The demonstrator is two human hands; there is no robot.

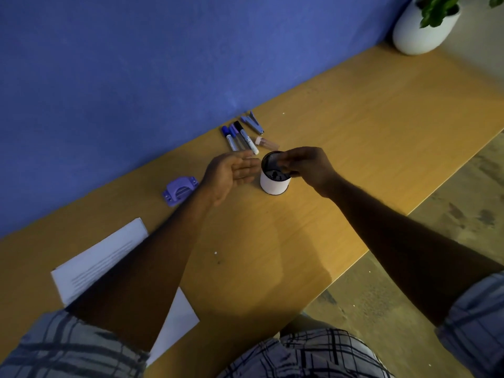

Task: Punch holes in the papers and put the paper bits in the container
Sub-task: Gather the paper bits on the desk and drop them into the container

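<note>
A round container (274,184) with a white wall and dark mesh inside stands on the wooden table (341,126). My right hand (305,166) hovers over its mouth, fingertips pinched together; whether paper bits are in them is too small to tell. My left hand (231,173) is held flat and palm-up just left of the rim, fingers apart. The purple hole punch (180,190) sits on the table left of my left wrist. White printed papers (101,257) lie near the front left, partly hidden under my left forearm.
Several markers (240,137), a blue stapler (253,122) and a small pinkish item (266,143) lie behind the container by the blue wall. A white plant pot (420,31) stands at the far right. A paper bit (215,253) lies mid-table. The table edge runs diagonally on the right.
</note>
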